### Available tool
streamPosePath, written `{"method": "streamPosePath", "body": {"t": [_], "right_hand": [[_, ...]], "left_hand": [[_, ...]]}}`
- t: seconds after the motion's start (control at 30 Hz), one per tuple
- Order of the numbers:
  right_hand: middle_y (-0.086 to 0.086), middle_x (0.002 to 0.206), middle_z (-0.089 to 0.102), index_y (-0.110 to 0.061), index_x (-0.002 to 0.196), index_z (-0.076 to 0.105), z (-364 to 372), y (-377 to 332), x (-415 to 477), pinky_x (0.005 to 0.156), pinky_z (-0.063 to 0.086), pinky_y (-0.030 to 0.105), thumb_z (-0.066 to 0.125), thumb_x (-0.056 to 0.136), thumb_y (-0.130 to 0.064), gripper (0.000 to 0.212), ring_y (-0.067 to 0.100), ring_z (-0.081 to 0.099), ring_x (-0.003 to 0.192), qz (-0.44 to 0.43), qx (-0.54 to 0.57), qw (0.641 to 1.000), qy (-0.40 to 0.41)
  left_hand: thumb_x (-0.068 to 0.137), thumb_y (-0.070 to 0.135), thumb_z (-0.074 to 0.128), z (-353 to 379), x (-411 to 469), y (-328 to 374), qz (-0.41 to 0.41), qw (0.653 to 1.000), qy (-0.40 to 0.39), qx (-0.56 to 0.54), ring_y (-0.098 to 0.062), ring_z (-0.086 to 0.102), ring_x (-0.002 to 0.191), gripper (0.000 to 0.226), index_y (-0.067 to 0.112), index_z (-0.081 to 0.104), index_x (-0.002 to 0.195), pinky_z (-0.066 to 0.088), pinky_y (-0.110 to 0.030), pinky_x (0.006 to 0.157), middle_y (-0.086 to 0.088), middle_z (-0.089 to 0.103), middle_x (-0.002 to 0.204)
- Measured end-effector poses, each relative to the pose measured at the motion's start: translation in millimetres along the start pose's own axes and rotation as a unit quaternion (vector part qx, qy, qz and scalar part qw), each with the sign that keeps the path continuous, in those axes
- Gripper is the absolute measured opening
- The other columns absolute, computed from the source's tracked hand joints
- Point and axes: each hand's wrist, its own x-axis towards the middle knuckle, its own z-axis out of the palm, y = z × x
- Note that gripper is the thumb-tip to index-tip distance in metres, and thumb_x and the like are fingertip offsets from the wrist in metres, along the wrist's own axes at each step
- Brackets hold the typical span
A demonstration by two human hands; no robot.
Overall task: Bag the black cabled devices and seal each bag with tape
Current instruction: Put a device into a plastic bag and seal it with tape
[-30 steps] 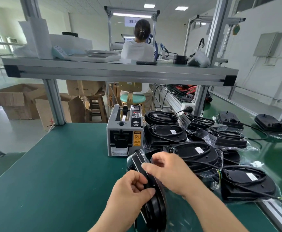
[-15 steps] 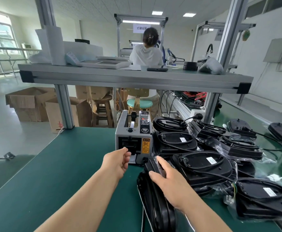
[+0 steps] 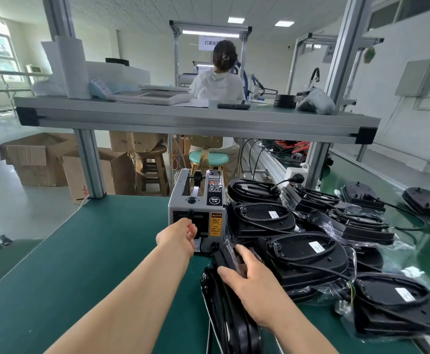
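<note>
My right hand (image 3: 244, 279) grips a black cabled device in a clear bag (image 3: 230, 325), which stands on its edge on the green table (image 3: 81, 251); thumb and fingers clamp the bag's folded top. My left hand (image 3: 180, 235) is stretched forward to the outlet slot of the grey tape dispenser (image 3: 216, 200), fingers curled at the slot. No strip of tape shows between those fingers. Right of the dispenser lies a pile of several bagged black devices (image 3: 298, 251) with coiled cables and white labels.
Unbagged black devices (image 3: 362, 194) with cables lie further right on the green table. An aluminium shelf (image 3: 183, 118) crosses above the table with papers and a phone on it. A person (image 3: 217, 83) sits beyond, back turned. Cardboard boxes (image 3: 37, 159) and stools stand on the floor at left.
My left hand let go of the bagged device and reached forward to the tape dispenser's outlet. My right hand kept hold of the bag, and the view tilted upward.
</note>
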Motion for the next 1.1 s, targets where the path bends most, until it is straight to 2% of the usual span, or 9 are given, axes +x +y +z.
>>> {"method": "streamPosePath", "body": {"t": [0.1,0.17,0.2,0.3,0.4,0.53,0.67,0.83,1.1], "right_hand": [[-0.011,0.129,0.063,-0.025,0.141,0.051,0,-1,-3,0.1,0.046,0.02,0.063,0.092,-0.051,0.057,0.006,0.06,0.116,0.009,-0.008,1.0,-0.006],[-0.018,0.106,0.069,-0.032,0.118,0.063,-1,-1,-6,0.081,0.047,0.008,0.065,0.091,-0.05,0.033,-0.003,0.064,0.097,0.006,0.002,1.0,-0.011],[-0.019,0.1,0.07,-0.035,0.11,0.063,-2,-1,-7,0.077,0.046,0.006,0.065,0.091,-0.049,0.024,-0.005,0.064,0.093,0.005,0.007,1.0,-0.012],[-0.016,0.102,0.073,-0.031,0.112,0.066,-2,3,-9,0.092,0.052,0.023,0.065,0.091,-0.048,0.027,-0.002,0.067,0.095,-0.008,0.002,1.0,-0.025],[-0.017,0.105,0.073,-0.033,0.118,0.064,-2,0,-12,0.093,0.054,0.026,0.067,0.091,-0.045,0.03,-0.003,0.068,0.096,-0.013,0.017,0.999,-0.045],[-0.01,0.113,0.072,-0.031,0.125,0.063,0,-7,-14,0.099,0.053,0.035,0.066,0.09,-0.047,0.039,0.007,0.068,0.104,-0.016,-0.003,0.999,-0.046],[-0.013,0.099,0.074,-0.034,0.114,0.066,2,-9,-14,0.086,0.056,0.023,0.066,0.09,-0.044,0.025,0.0,0.069,0.087,-0.029,-0.014,0.999,-0.042],[-0.011,0.095,0.074,-0.033,0.108,0.068,2,-10,-14,0.081,0.056,0.022,0.067,0.089,-0.044,0.022,0.002,0.07,0.084,-0.032,-0.021,0.999,-0.035],[-0.011,0.099,0.074,-0.032,0.118,0.066,3,-8,-13,0.086,0.056,0.025,0.067,0.09,-0.044,0.031,0.001,0.07,0.085,-0.03,-0.006,0.999,-0.038]], "left_hand": [[0.086,0.007,0.061,-5,-10,0,0.059,0.998,0.002,-0.005,-0.003,0.046,0.036,0.011,0.013,0.054,0.08,0.028,-0.015,0.036,0.005,0.054,0.048],[0.087,0.008,0.063,-17,-24,2,0.102,0.993,-0.045,0.035,-0.003,0.047,0.037,0.022,0.016,0.053,0.069,0.032,-0.017,0.038,0.008,0.052,0.046],[0.088,0.01,0.065,-26,-35,3,0.113,0.987,-0.087,0.071,-0.003,0.048,0.039,0.023,0.016,0.054,0.069,0.035,-0.018,0.04,0.008,0.053,0.048],[0.09,0.014,0.065,-55,-71,4,0.107,0.947,-0.246,0.175,-0.007,0.05,0.047,0.024,0.017,0.062,0.067,0.042,-0.019,0.047,0.003,0.056,0.059],[0.088,0.017,0.069,-67,-93,1,0.106,0.907,-0.317,0.255,-0.007,0.048,0.05,0.026,0.02,0.063,0.063,0.042,-0.018,0.051,0.002,0.055,0.061],[0.083,0.015,0.075,-62,-95,-1,0.156,0.885,-0.276,0.341,-0.008,0.038,0.046,0.023,0.019,0.063,0.064,0.034,-0.018,0.049,0.003,0.047,0.054],[0.083,0.016,0.076,-56,-91,1,0.162,0.867,-0.27,0.387,-0.01,0.031,0.045,0.032,0.021,0.065,0.053,0.028,-0.02,0.048,0.002,0.042,0.052],[0.084,0.013,0.074,-52,-87,-1,0.164,0.86,-0.266,0.404,-0.01,0.028,0.044,0.039,0.022,0.065,0.048,0.023,-0.022,0.047,0.002,0.039,0.048],[0.082,0.012,0.074,-52,-82,-4,0.188,0.858,-0.252,0.406,-0.011,0.027,0.042,0.038,0.022,0.064,0.047,0.021,-0.022,0.046,0.002,0.039,0.046]]}}
